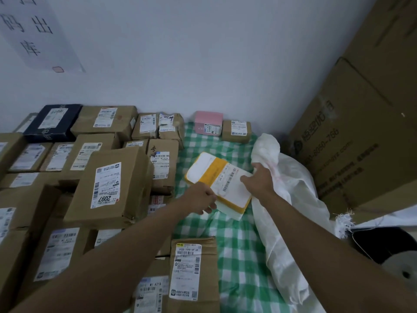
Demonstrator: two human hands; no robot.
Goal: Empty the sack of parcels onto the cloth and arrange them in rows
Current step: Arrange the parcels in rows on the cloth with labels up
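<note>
Stacked at left: brown parcels (74, 168), one label (105, 185) reading "2097", another parcel nearer the camera (194, 274) marked "1098". Left hand (200, 197) pinched round the near corner of a white-and-yellow flat parcel (220, 180), held above the green checked cloth (239, 245). Right hand (259, 179) gripped the parcel's far edge beside the white sack (286, 199). Bare cloth showing between stack and sack. Against the right edge: big carton (352, 141), digits "6050-766" legible.

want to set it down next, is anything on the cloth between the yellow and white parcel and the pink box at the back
Nothing visible. The yellow and white parcel is held by both hands; between it and the pink box lies only bare green checked cloth.
</note>
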